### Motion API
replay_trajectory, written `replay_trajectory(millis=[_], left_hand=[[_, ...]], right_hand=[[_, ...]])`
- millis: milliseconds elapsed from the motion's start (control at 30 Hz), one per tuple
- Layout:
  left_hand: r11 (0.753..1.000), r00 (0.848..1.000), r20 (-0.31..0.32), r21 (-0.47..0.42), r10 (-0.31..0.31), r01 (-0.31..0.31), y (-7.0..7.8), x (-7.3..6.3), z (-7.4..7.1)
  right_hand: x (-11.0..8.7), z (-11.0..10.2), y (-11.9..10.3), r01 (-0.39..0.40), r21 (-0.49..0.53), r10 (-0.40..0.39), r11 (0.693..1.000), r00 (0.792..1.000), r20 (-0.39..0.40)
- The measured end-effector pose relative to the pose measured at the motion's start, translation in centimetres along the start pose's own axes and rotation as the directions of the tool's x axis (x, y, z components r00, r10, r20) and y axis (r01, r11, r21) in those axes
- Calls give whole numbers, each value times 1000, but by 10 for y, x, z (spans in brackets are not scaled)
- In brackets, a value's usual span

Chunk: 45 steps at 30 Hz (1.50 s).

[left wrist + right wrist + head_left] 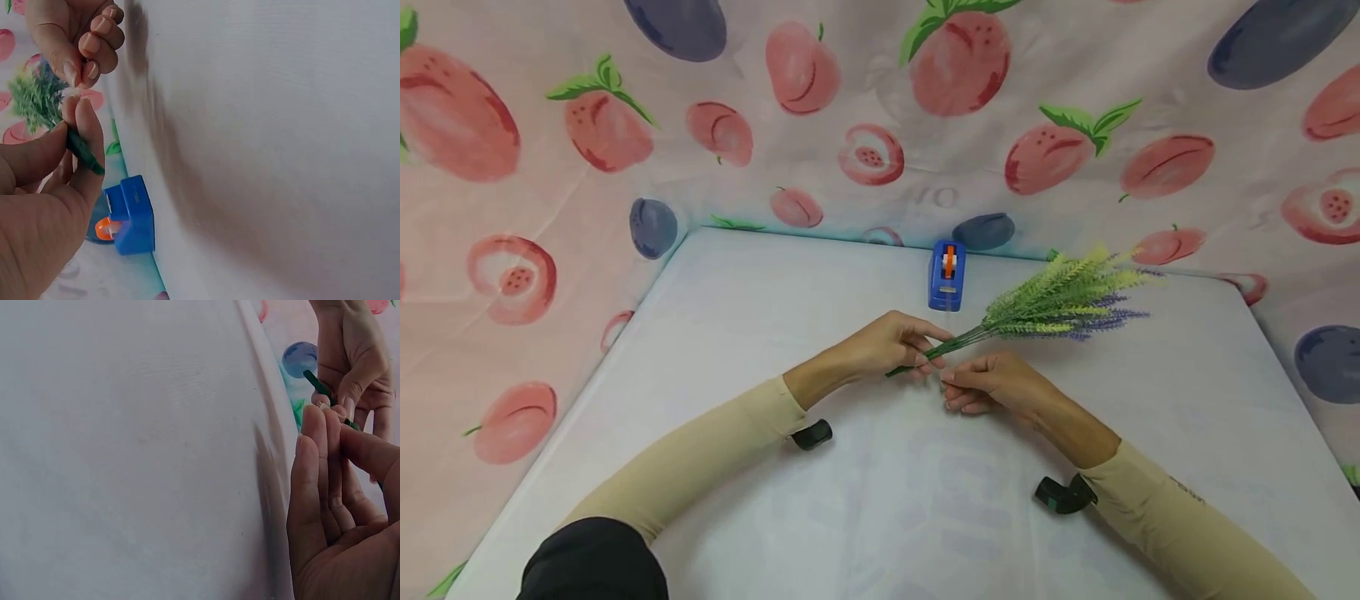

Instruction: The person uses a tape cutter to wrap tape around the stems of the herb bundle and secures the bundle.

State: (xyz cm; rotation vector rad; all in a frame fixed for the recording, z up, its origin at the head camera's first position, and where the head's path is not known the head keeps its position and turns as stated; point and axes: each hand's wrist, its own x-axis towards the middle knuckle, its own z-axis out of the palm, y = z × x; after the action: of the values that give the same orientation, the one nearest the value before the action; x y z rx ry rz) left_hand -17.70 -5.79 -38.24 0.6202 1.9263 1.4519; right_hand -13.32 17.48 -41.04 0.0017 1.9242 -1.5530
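A: Step in hand?

B: Best guess: wrapping work at the stems (973, 336). Left hand (895, 346) pinches them between thumb and fingers. Right hand (1003, 385) just beside it, thumb and fingertips drawn together. Whether anything thin sits between those tips, cannot tell.

A: And the next move?

B: My reading: it calls for a steady left hand, with the right fingertips working close round the stems. A slack pinch could let the bundle roll. Tape dispenser (946, 282) lies ahead of both hands, touched by neither.

A: Where are the flowers (1063, 300), and how do they look?

B: Held slantwise. Heads fan out beyond the right hand, pointing away and to the right; stem end (94, 165) pokes out of the left hand's grip. Slim spikes, yellow-green mostly, purple along the side toward the right hand. Stems gathered narrow, the end darker green and blunt. Probably artificial, by the even sprigs.

A: Bound anywhere?

B: No binding I can make out.
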Motion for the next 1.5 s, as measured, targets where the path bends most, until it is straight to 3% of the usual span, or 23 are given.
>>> replay_trajectory(millis=[267, 433, 600, 800, 900, 967, 1033, 1067, 1133, 1200, 1267, 1367, 1500], left_hand=[[993, 1000, 9, 113, 24, -25, 2, 6, 4], [991, 1000, -4, 136, -3, 4, 2, 8, 8], [993, 999, -8, 111, -40, 41, 0, 9, 10], [998, 998, -23, -19, -53, 53, -4, 11, 10], [994, 997, -35, -84, -73, 70, -3, 12, 9], [990, 996, -37, -114, -85, 80, -1, 12, 9], [989, 995, -40, -124, -88, 82, 0, 13, 8], [988, 995, -41, -128, -88, 82, 1, 13, 8], [987, 995, -41, -141, -90, 84, 1, 14, 8], [983, 994, -48, -159, -101, 93, 1, 15, 8], [980, 992, -54, -170, -111, 100, 1, 16, 8], [978, 990, -66, -175, -124, 110, 0, 17, 8], [979, 989, -70, -164, -131, 118, -1, 18, 8]], right_hand=[[-2, 2, 1, 3, 40, -3, 999, 1000, -1], [-3, 6, 3, 21, 64, -21, 998, 1000, 5], [-7, 12, 3, 50, 73, -48, 996, 998, -30], [-12, 19, -3, 93, 22, -90, 995, 990, -109], [-14, 21, -8, 126, -42, -131, 991, 979, -153], [-14, 21, -11, 161, -137, -186, 977, 963, -196], [-15, 22, -14, 203, -319, -286, 926, 928, -237], [-15, 22, -16, 220, -434, -351, 873, 903, -248], [-15, 24, -18, 212, -660, -481, 721, 839, -256], [-14, 26, -20, 167, -809, -580, 563, 777, -244], [-12, 27, -22, 125, -877, -636, 463, 736, -231], [-9, 27, -24, 80, -911, -687, 403, 684, -244], [-6, 22, -23, 106, -945, -790, 308, 583, -192]])
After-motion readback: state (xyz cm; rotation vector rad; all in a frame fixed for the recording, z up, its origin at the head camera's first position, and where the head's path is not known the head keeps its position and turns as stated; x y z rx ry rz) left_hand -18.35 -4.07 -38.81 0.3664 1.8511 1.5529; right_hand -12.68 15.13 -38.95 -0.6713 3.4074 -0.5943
